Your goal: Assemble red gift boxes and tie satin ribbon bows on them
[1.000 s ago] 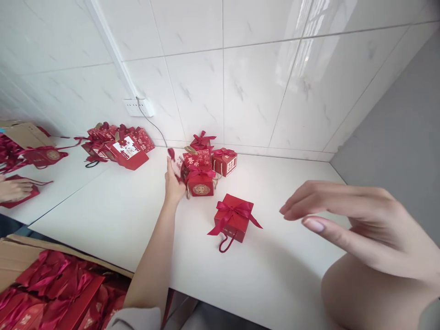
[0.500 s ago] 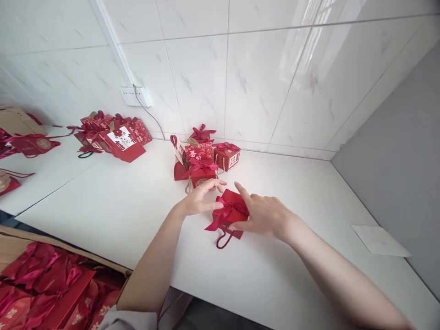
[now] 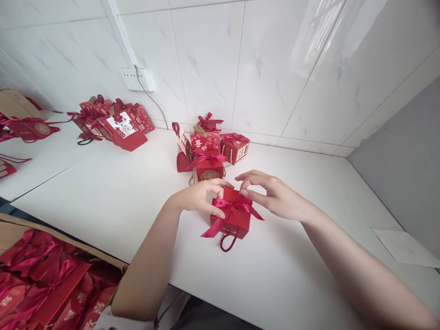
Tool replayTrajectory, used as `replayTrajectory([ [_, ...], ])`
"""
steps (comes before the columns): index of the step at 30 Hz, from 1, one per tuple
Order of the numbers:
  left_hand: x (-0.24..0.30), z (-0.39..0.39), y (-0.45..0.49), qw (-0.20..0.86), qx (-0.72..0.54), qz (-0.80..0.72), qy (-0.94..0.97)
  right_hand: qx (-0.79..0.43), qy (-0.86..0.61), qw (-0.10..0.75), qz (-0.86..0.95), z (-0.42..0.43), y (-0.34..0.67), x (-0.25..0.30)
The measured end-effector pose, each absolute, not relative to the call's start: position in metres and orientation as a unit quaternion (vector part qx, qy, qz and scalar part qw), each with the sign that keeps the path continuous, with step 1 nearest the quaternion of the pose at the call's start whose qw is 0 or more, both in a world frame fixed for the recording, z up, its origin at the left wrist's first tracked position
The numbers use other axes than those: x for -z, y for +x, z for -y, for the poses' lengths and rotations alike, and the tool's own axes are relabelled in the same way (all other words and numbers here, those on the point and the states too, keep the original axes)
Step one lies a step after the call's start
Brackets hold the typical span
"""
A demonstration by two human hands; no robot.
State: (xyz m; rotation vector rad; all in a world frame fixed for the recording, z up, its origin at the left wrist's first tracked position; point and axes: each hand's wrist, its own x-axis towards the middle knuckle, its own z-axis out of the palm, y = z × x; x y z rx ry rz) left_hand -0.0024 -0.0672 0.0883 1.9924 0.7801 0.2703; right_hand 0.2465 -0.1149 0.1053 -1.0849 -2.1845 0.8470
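A small red gift box (image 3: pixel 237 225) sits on the white table in front of me, with a dark red cord handle (image 3: pixel 227 243) lying at its near side. Across its top is a crimson ribbon bow (image 3: pixel 233 207), its tails hanging off to the left and right. My left hand (image 3: pixel 204 196) has its thumb and curled index finger around the left loop of the bow. Over the right loop, my right hand (image 3: pixel 263 192) is closed in a pinch at the ribbon, thumb and index tips nearly together. Fingertips partly hide the loops.
Close behind stands a cluster of red gift boxes (image 3: pixel 209 169). More red boxes (image 3: pixel 129 133) are grouped at the back left, below a wall socket (image 3: pixel 137 80). A carton at lower left holds many ribboned boxes (image 3: pixel 51 284). A white sheet (image 3: pixel 405 247) lies at the right.
My right hand has lifted from the box's right side and curled into a pinch at the bow. The bow's right tail now shows. My left fingers have bent in at the left loop.
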Motion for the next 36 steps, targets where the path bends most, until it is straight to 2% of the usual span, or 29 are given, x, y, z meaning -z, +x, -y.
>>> replayTrajectory([
  [6,-0.083,0.062,-0.005,0.499,-0.121,-0.311,0.8,-0.333,-0.331,0.293,0.833,0.114,0.23,-0.085],
  [12,-0.08,0.057,-0.008,0.522,-0.108,-0.303,0.79,-0.278,-0.324,0.281,0.859,0.116,0.226,-0.078],
  [18,-0.075,0.057,-0.001,0.524,-0.151,-0.294,0.785,-0.236,-0.305,0.272,0.881,0.116,0.225,-0.078],
  [25,-0.077,0.058,0.004,0.549,-0.142,-0.283,0.773,-0.297,-0.248,0.199,0.9,0.119,0.241,-0.098],
  [36,-0.079,0.057,0.003,0.552,-0.128,-0.296,0.769,-0.237,-0.201,0.221,0.924,0.113,0.233,-0.086],
])
